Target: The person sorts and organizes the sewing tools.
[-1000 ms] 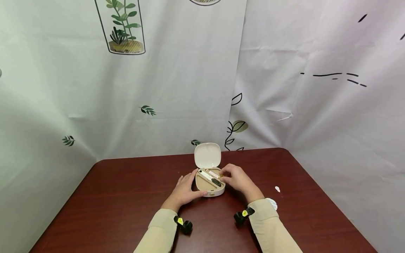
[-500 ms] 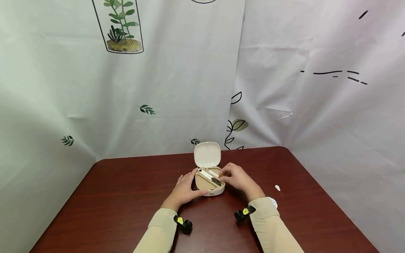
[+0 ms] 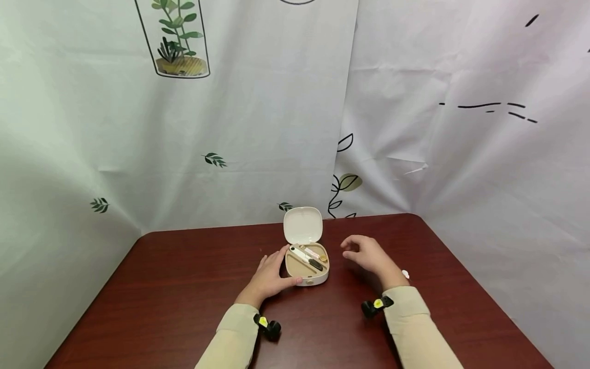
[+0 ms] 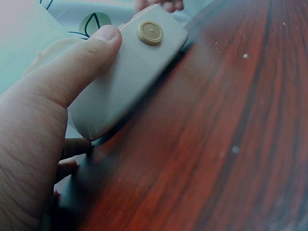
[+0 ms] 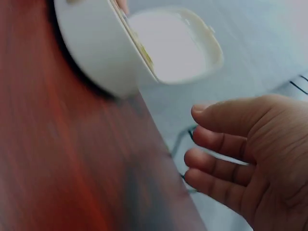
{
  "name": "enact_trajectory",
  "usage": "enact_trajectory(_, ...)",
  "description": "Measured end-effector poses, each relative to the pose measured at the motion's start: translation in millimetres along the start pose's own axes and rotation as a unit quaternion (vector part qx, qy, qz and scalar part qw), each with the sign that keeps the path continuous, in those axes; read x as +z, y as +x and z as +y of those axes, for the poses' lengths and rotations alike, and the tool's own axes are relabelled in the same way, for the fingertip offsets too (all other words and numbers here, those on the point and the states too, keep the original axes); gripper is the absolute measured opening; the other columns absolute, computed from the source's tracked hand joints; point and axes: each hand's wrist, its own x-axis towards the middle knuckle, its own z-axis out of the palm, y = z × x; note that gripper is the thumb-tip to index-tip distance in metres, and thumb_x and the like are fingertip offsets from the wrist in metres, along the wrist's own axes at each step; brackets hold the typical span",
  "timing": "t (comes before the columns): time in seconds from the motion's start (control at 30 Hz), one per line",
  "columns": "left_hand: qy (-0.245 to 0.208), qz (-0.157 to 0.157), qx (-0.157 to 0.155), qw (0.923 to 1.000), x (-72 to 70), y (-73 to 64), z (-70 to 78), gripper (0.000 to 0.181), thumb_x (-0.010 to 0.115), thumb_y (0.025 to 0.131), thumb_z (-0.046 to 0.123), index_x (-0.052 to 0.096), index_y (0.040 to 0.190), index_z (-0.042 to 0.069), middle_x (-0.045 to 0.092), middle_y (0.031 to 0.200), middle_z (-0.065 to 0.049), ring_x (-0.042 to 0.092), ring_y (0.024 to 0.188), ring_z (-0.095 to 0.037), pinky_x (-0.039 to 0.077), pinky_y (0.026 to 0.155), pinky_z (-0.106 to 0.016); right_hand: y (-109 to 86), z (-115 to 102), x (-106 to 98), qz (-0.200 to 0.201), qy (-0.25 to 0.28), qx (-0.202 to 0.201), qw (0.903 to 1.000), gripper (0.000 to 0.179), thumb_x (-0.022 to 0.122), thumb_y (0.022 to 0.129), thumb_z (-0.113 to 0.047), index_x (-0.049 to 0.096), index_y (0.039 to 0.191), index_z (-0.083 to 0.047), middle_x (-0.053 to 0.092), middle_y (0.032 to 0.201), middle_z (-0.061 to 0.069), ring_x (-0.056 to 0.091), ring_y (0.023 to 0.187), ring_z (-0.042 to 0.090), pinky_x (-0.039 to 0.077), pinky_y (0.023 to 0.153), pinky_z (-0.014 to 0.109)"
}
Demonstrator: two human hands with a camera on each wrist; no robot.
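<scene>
A small cream-white case [image 3: 318, 280] sits on the table with its white lid [image 3: 302, 225] raised at the back. My left hand [image 3: 267, 279] holds the case at its left side, thumb on the front wall beside a round gold button [image 4: 150, 32]. In the tan tray [image 3: 299, 267] lie a slim white tool with a dark end [image 3: 305, 257] and a thin pinkish-white stick with a gold round end [image 3: 323, 258]; their kind is too small to tell. Right of the case, apart from it, my right hand [image 3: 369, 254] hovers with loosely bent fingers and nothing in them.
The dark red wooden table [image 3: 184, 287] reaches back to a white patterned curtain [image 3: 276, 128]. A small white object [image 3: 405, 274] lies on the table beside my right wrist, partly hidden. Each sleeve cuff carries a black wrist camera [image 3: 273, 331].
My right hand has left the gold-ended stick in the tray and moved right, away from the case. The left hand stays on the case.
</scene>
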Motion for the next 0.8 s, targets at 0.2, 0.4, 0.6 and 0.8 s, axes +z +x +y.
enact_trajectory(0.2, -0.005, 0.007, 0.005, 1.0, 1.1, 0.9, -1.2, 0.107, 0.073, 0.079, 0.068, 0.03, 0.16, 0.012, 0.043, 0.156, -0.012, 0.035, 0.146, -0.031, 0.015, 0.12, -0.06, -17.2, 33, -48, 0.011, -0.084, 0.041, 0.9955, 0.013, 0.074, 0.089, -0.013, 0.071, 0.099, -0.005, 0.068, 0.088, 0.005, 0.061, 0.081, 0.021, 0.051, 0.072, 0.04)
enact_trajectory(0.4, -0.002, 0.001, 0.0, 1.0, -0.1, 0.5, -1.7, 0.108, 0.072, 0.079, 0.069, 0.028, 0.161, 0.013, 0.041, 0.157, -0.012, 0.034, 0.147, -0.031, 0.014, 0.121, -0.059, -46.8, 56, -79, -0.027, -0.138, 0.115, 0.9834, 0.011, 0.074, 0.087, -0.012, 0.066, 0.083, -0.005, 0.063, 0.078, 0.005, 0.056, 0.069, 0.02, 0.047, 0.062, 0.037)
enact_trajectory(0.6, -0.005, -0.001, -0.005, 1.0, -2.2, -0.7, 0.5, 0.108, 0.072, 0.079, 0.069, 0.028, 0.161, 0.014, 0.04, 0.158, -0.012, 0.033, 0.148, -0.031, 0.013, 0.122, -0.058, -67.2, 69, -83, -0.06, -0.142, 0.176, 0.9723, 0.022, 0.073, 0.088, -0.016, 0.064, 0.07, -0.009, 0.057, 0.064, 0.002, 0.052, 0.058, 0.018, 0.043, 0.053, 0.032)
enact_trajectory(0.8, -0.007, 0.0, 0.0, 1.0, -0.2, -0.7, 0.8, 0.107, 0.072, 0.08, 0.069, 0.029, 0.161, 0.013, 0.041, 0.158, -0.013, 0.034, 0.147, -0.032, 0.014, 0.121, -0.059, -75.0, 72, -78, -0.072, -0.142, 0.199, 0.9668, 0.026, 0.075, 0.086, -0.016, 0.063, 0.063, -0.01, 0.055, 0.057, 0.001, 0.052, 0.053, 0.018, 0.042, 0.05, 0.032)
